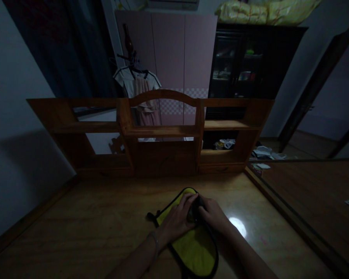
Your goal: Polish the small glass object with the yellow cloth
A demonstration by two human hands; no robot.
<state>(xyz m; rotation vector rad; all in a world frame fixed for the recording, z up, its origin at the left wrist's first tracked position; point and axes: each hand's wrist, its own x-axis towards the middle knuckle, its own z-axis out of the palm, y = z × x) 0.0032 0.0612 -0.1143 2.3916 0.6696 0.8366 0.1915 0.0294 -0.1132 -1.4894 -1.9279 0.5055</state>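
A flat yellow-green case (196, 250) with black edging lies slantwise on the wooden board in front of me; its ends are rounded. My left hand (178, 219) lies across its upper half, fingers bent and gripping near the far right edge. On that same edge, my right hand (212, 213) pinches the black border with its thumb and fingers. Between the two hands is a dark, rounded patch (192, 214); whether it is an opening or a separate object I cannot tell. A black strap end (151, 216) sticks out at the case's left side.
A wooden headboard with shelves (163, 131) stands along the far side of the board (104, 217). To the right runs a raised wooden rail (279, 209). A white wall (17, 135) borders the left. Beyond are a pink wardrobe (168, 50) and a dark cabinet (256, 66).
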